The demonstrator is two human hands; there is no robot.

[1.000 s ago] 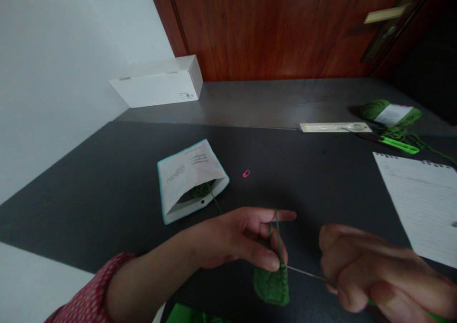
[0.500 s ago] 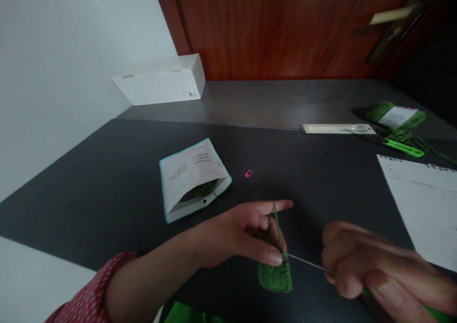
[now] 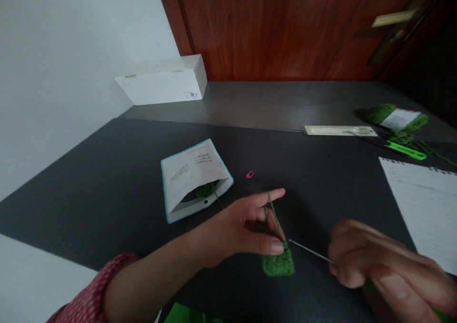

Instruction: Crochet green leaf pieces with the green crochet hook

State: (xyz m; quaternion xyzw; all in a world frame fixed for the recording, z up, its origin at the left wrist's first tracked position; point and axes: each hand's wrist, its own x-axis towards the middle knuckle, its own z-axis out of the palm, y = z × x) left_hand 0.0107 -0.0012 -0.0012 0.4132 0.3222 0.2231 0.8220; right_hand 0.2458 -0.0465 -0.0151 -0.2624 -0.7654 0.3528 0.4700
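My left hand [image 3: 239,230] pinches a small green crocheted piece [image 3: 278,263] between thumb and fingers, and the piece hangs below them. A green yarn strand [image 3: 274,217] runs up across my left fingers and trails back towards a white envelope. My right hand [image 3: 385,270] is closed around a crochet hook [image 3: 313,253] with a green handle. The hook's thin metal shaft points left, and its tip sits at the top edge of the piece, close to my left thumb. Part of the handle is hidden by my right fingers.
A white envelope [image 3: 194,177] holds green yarn. A pink stitch marker [image 3: 250,174] lies nearby. On the right are lined notebook paper [image 3: 421,208], a green yarn skein [image 3: 398,119], a green-handled tool [image 3: 407,150] and a flat packet [image 3: 339,130]. A white box [image 3: 164,81] stands by the wall.
My left hand and the crocheted piece have risen up the view and the hook's tip has moved up with them. My right hand has shifted slightly right.
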